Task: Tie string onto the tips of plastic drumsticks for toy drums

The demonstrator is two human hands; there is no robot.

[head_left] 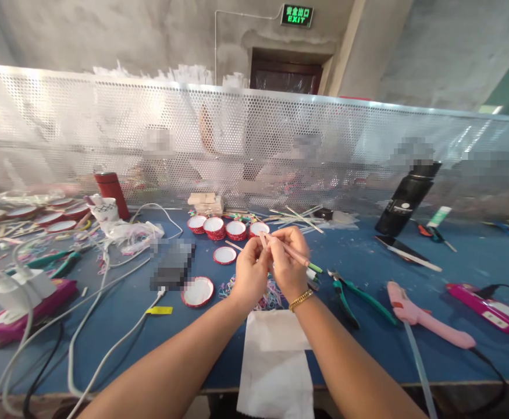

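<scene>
- Left hand (251, 269) and right hand (288, 259) meet above the blue table (367, 343), fingertips pinched together on a thin pale stick (285, 247).
- Stick runs from the left fingertips down and right through the right hand's grip; its far end, green-tipped, pokes out past the right hand. Both hands closed on it.
- Gold bracelet (301, 299) on the right wrist.
- Under the hands: a tangle of coloured rubber bands (268, 295) on the table; nearer the table edge, a white sheet (276, 361) between the forearms.
- Behind the hands: row of red-rimmed round lids (225, 227); one more lid (198, 291) lies to the left, near the bands.
- Right of the hands: green-handled pliers (354, 297), then a pink glue gun (424, 317) lying flat, cord trailing off the edge.
- Far right: black bottle (406, 201) leaning against the perforated metal screen (254, 139).
- Left side: white cables, a white charger block (18, 288) on a pink case, a red flask (111, 192) upright.
</scene>
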